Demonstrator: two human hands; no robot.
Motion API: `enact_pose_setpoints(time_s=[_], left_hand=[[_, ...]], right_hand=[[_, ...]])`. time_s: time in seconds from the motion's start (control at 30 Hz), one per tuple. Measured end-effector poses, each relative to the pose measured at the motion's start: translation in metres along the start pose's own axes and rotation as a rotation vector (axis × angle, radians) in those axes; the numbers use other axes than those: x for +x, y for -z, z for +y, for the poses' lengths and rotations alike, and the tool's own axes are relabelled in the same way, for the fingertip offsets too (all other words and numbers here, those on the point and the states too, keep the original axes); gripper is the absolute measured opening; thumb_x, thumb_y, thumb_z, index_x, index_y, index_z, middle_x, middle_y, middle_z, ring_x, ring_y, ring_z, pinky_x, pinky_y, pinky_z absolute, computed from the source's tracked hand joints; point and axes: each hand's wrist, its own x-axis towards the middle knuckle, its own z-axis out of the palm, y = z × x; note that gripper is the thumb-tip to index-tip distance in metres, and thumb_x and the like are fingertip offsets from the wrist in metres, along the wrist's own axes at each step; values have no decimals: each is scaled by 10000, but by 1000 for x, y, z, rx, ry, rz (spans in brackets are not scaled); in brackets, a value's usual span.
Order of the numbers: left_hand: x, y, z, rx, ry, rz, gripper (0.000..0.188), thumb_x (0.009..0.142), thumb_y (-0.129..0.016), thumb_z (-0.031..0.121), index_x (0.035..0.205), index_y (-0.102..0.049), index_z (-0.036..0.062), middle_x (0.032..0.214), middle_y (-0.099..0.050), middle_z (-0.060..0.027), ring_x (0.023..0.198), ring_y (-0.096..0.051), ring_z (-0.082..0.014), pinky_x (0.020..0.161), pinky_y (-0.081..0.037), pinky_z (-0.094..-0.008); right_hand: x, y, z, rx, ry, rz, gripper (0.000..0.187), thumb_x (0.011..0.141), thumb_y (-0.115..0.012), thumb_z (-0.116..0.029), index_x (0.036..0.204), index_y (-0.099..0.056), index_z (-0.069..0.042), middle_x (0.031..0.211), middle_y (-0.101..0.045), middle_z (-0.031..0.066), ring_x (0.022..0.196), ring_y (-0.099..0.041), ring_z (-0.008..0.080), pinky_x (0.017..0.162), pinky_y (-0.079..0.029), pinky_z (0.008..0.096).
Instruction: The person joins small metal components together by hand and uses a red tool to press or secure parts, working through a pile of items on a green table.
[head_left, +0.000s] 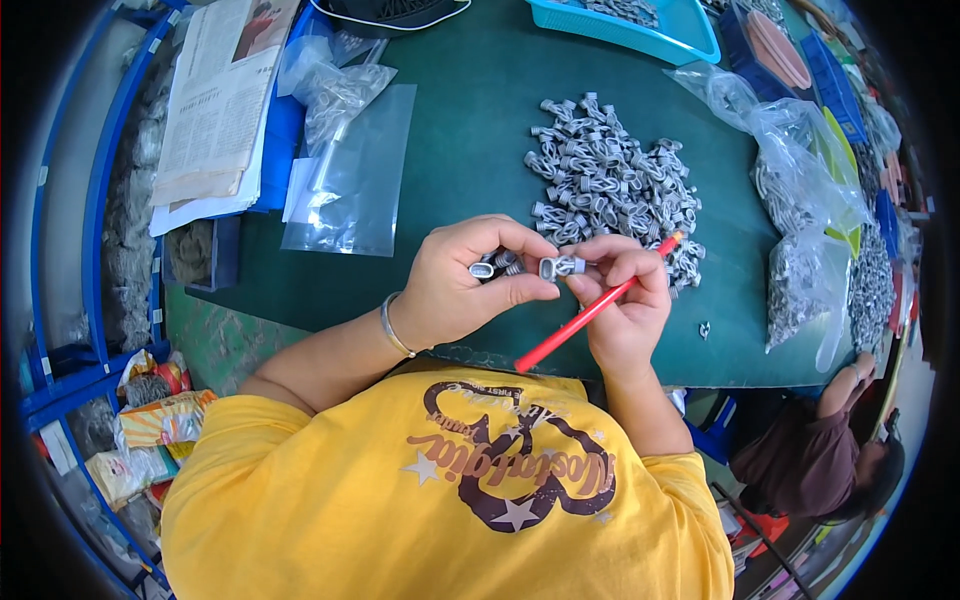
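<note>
My left hand (455, 280) is closed around several small grey looped parts, one of which shows its oval open end (482, 270) by the palm. Between my two hands, the fingertips pinch another small grey part (560, 268) with a rectangular opening facing left. My right hand (625, 290) grips the right end of this part. A slim red pen-like stick (570, 335) with a tan tip also lies slanted through the right hand's fingers. Just beyond my hands, a loose heap of similar grey looped parts (615, 175) covers the green table (450, 150).
One loose grey part (704, 330) lies right of my hands. Clear bags of grey parts (800, 290) line the right side. A turquoise basket (690, 40) stands at the back. Newspapers (215, 110) and a flat plastic bag (360, 190) lie left. Another person (810, 460) is at lower right.
</note>
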Motion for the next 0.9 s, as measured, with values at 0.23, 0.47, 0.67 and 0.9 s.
enact_pose_setpoints(time_s=[0.23,0.47,0.67,0.9], left_hand=[[-5,-3,-5,-260,402,5,189,802,-637,28,982,-607,-21,730,-585,-46,513,-486,-59,419,-349,-178],[-7,-13,-13,-954,751,16,255,917,-469,147,1067,-543,-45,797,-605,-89,527,-549,-127,417,-426,-217],[15,4,-35,-674,717,-11,146,839,-614,169,905,-545,58,733,-576,-41,585,-562,-93,418,-432,-228],[70,23,-68,748,1,-64,188,699,-676,99,866,-612,41,840,-583,-139,773,-575,-318,710,-471,-364]], right_hand=[[-2,-7,-6,-82,236,50,432,688,-645,163,903,-344,-61,993,-532,196,907,-588,239,768,-519,308],[7,-9,-12,-467,449,-151,326,695,-665,100,805,-403,-61,920,-639,165,854,-615,291,730,-485,350],[6,-3,-22,-475,381,-143,257,722,-658,56,751,-430,-58,892,-650,176,857,-610,294,755,-482,358],[-3,4,-22,-408,142,70,228,772,-596,100,757,-423,-48,867,-627,146,797,-581,187,713,-463,276]])
